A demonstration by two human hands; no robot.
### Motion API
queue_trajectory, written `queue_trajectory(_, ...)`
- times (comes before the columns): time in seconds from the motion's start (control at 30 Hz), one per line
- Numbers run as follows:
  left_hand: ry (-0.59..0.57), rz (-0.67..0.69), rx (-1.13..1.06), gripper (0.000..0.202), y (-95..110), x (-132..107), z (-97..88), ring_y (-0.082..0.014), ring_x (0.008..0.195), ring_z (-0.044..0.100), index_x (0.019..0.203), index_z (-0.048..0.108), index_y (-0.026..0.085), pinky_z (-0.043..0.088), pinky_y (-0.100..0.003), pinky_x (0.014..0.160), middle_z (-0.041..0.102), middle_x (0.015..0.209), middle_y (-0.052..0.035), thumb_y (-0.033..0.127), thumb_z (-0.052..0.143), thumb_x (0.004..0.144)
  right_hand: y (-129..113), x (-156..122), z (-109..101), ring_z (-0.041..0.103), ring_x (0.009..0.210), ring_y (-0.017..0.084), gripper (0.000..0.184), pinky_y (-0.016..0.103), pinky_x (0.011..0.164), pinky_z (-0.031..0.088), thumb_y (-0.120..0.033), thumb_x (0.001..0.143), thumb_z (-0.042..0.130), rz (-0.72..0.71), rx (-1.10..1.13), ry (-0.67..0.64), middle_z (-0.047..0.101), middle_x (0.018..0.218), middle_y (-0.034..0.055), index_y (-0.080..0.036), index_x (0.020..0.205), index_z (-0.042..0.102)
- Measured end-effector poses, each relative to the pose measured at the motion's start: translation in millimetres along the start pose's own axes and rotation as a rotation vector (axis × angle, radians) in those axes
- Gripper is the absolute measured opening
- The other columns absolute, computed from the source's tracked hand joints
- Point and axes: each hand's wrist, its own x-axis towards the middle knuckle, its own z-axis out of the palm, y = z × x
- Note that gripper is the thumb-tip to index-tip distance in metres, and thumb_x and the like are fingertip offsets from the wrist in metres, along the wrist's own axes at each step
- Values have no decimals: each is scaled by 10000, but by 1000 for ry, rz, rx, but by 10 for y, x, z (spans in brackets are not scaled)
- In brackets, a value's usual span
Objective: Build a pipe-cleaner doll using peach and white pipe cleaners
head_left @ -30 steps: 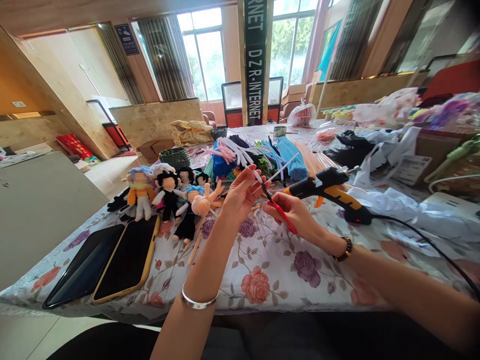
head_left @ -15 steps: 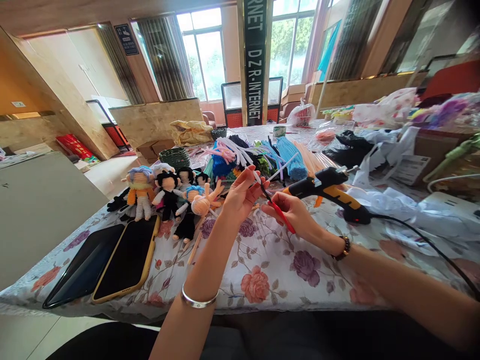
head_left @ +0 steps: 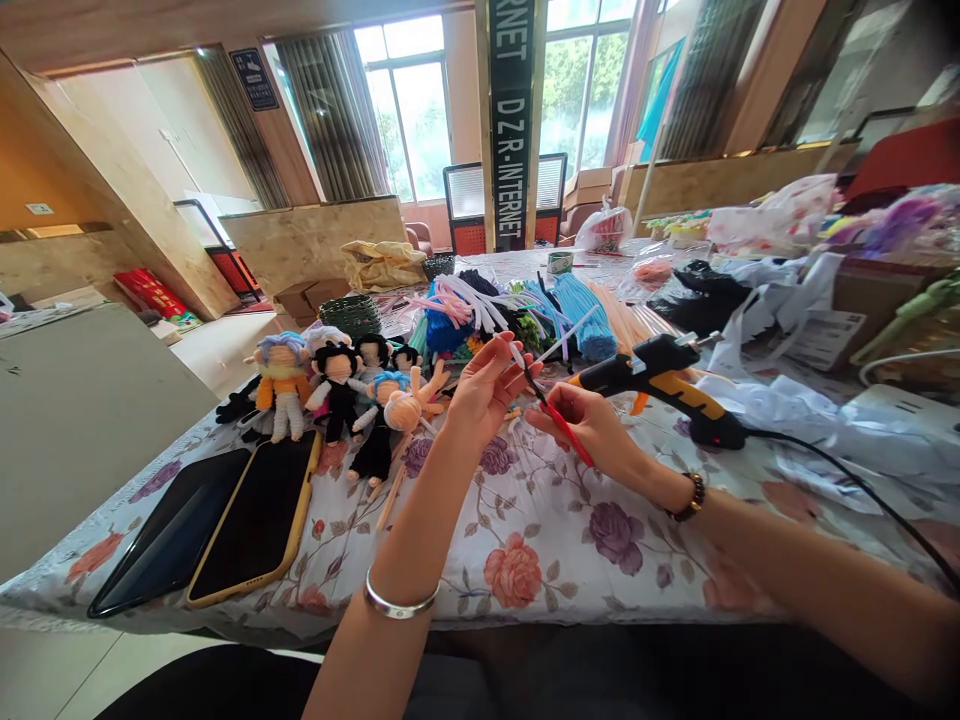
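My left hand [head_left: 486, 385] is raised over the table with its fingers curled and pinching a short white fuzzy pipe cleaner [head_left: 517, 352]. In my right hand [head_left: 592, 430] is a red-handled tool [head_left: 568, 434] with a slim dark tip. That tip meets the white piece at my left fingertips; whether it grips or cuts it I cannot tell. A pale pipe cleaner strip [head_left: 568, 334] slants up to the right behind the fingers. Left of my left hand lies a peach doll figure [head_left: 405, 408] on a stick, among several small yarn dolls [head_left: 285, 385].
A black and orange glue gun [head_left: 664, 380] with a cable lies right of my right hand. Bundles of coloured pipe cleaners [head_left: 581, 310] are behind. Two phones, one yellow-cased [head_left: 259, 520], lie at left on the flowered tablecloth [head_left: 525, 590]. White ribbons [head_left: 795, 410] spread at right.
Almost nothing differs. Both hands keep their pose and hold, and the whole view has shifted very slightly.
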Motion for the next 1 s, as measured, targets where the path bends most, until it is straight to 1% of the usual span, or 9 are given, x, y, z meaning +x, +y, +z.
queue_trajectory(0.07, 4, 22, 25, 63, 1, 6, -2, -81, 617, 652, 805, 666, 135, 552, -251, 771, 665, 693, 11, 92, 622, 793, -9, -5, 6, 384, 469, 75, 414, 228, 435, 281, -509, 669, 731, -2, 30, 2, 447, 552, -62, -197, 661, 459)
queue_trajectory(0.17, 5, 46, 77, 81, 1, 6, -1, -87, 637, 661, 735, 649, 124, 544, -263, 798, 672, 714, 6, 80, 613, 793, -40, -11, 17, 407, 474, 76, 381, 226, 451, 309, -498, 692, 719, -5, 107, -6, 480, 543, -59, -195, 684, 486)
queue_trajectory(0.27, -30, 47, 115, 80, -3, -5, -4, -96, 658, 666, 718, 650, 122, 529, -297, 850, 673, 731, 3, 93, 626, 788, -83, -5, 26, 489, 531, 92, 353, 237, 513, 392, -479, 694, 725, -21, 216, 21, 575, 614, -32, -198, 721, 513)
queue_trajectory(0.33, -69, 28, 137, 82, -7, -11, -10, -113, 692, 673, 719, 657, 125, 520, -313, 857, 673, 750, -2, 104, 625, 792, -104, 7, 32, 542, 579, 105, 343, 253, 562, 439, -458, 677, 744, -30, 277, 76, 629, 693, -17, -205, 744, 522)
queue_trajectory(0.43, -125, -29, 177, 60, -12, -18, -21, -131, 732, 675, 738, 672, 133, 507, -310, 838, 680, 801, -14, 115, 638, 785, -111, 24, 37, 565, 592, 109, 356, 261, 581, 465, -408, 636, 784, -54, 339, 158, 651, 727, -32, -225, 768, 508)
queue_trajectory(0.57, -200, -104, 212, 29, -23, -21, -26, -140, 782, 663, 737, 688, 135, 482, -256, 766, 688, 832, -32, 122, 673, 758, -99, 31, 34, 569, 573, 100, 410, 253, 586, 477, -342, 595, 816, -85, 398, 215, 656, 720, -51, -237, 789, 470)
queue_trajectory(0.7, -256, -131, 232, 30, -46, -9, -32, -122, 744, 641, 709, 694, 126, 470, -234, 721, 693, 810, -44, 140, 705, 733, -99, 24, 29, 584, 584, 106, 428, 243, 563, 468, -344, 584, 819, -114, 372, 235, 644, 699, -55, -238, 788, 457)
queue_trajectory(0.87, -316, -88, 299, 129, -80, 9, -58, -116, 724, 638, 746, 716, 146, 476, -228, 736, 703, 796, -36, 256, 757, 692, -127, 9, 24, 579, 608, 109, 433, 252, 579, 469, -366, 597, 806, -138, 299, 287, 624, 708, -54, -239, 774, 432)
queue_trajectory(1.0, -294, -53, 421, 261, -87, -10, -55, -139, 786, 663, 815, 728, 134, 466, -230, 785, 702, 811, -52, 347, 767, 669, -150, -10, 13, 580, 613, 122, 436, 260, 559, 457, -391, 625, 788, -150, 236, 353, 623, 705, -36, -235, 739, 397)
